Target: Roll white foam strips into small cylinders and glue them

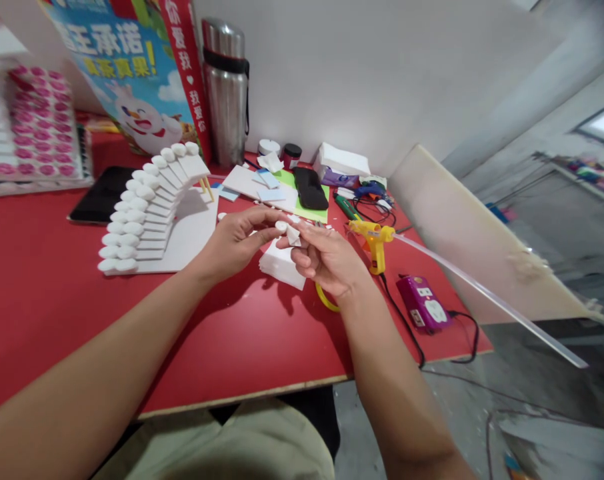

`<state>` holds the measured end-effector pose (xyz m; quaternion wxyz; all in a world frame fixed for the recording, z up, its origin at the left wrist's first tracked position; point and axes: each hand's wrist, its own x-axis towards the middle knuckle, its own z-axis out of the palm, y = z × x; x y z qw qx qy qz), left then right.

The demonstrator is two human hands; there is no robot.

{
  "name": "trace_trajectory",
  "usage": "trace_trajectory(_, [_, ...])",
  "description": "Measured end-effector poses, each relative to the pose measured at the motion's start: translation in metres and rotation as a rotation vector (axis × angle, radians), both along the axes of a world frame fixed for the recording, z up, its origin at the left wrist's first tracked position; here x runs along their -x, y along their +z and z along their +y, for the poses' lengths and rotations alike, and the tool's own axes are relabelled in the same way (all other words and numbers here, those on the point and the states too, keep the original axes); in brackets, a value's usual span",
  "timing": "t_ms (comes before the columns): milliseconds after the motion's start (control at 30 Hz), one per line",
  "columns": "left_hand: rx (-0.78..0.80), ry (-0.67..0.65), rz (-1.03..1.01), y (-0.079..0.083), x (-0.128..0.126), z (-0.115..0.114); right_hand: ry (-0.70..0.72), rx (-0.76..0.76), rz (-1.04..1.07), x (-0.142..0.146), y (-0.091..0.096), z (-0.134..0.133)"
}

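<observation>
Above the middle of the red table, both hands meet at a small white piece of soft, folded-looking paper (pixel 293 236). My left hand (pixel 239 243) pinches its left end between thumb and fingertips. On its other side, my right hand (pixel 329 257) grips it with thumb and forefinger, the remaining fingers curled below. Beneath the hands lies a stack of white square sheets (pixel 282 265), partly covered. To the left stands a curved model staircase (pixel 155 217) on a white base, with white oval pads along its outer edge.
A yellow glue gun (pixel 375 235) with a long clear stick stands at right, near a purple power socket box (pixel 425 305) and its cables. A steel flask (pixel 226 93), a black phone-like object (pixel 311 188) and a dark tablet (pixel 105 193) sit farther back. Yellow tape (pixel 327 298) lies by my right wrist.
</observation>
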<state>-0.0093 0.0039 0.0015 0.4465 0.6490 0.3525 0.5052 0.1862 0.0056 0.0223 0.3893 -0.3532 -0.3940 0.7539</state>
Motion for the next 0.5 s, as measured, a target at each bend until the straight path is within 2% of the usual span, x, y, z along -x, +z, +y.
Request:
trace_trajectory(300, [-0.069,0.03,0.038,0.0029,0.0004,-0.0007,-0.001,0.002,-0.007,-0.0016,0.0075,-0.0052])
trace_trajectory(500, [-0.097,0.034,0.079,0.0031,0.0004,-0.0003,-0.019,-0.083,-0.103,-0.0002,0.0091,-0.008])
